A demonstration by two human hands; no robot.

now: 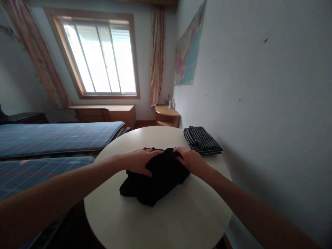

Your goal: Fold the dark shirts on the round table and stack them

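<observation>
A bunched black cloth garment (162, 178) lies on the round white table (160, 226), its exact kind not clear. My left hand (140, 160) rests on its upper left part, fingers stretched to the right and thumb apart. On the garment's upper right edge, my right hand (190, 159) has its fingers and thumb close together on the fabric. The garment hides part of the fingertips. Beyond my right hand, near the wall, sits a folded black cloth with white stripes (201, 140), which neither hand touches.
At left are two padded benches with blue plaid covers (59, 136). A white wall (272, 138) runs close along the table's right side. Behind stand a wooden desk (121, 112) under the window and a small corner shelf (167, 112).
</observation>
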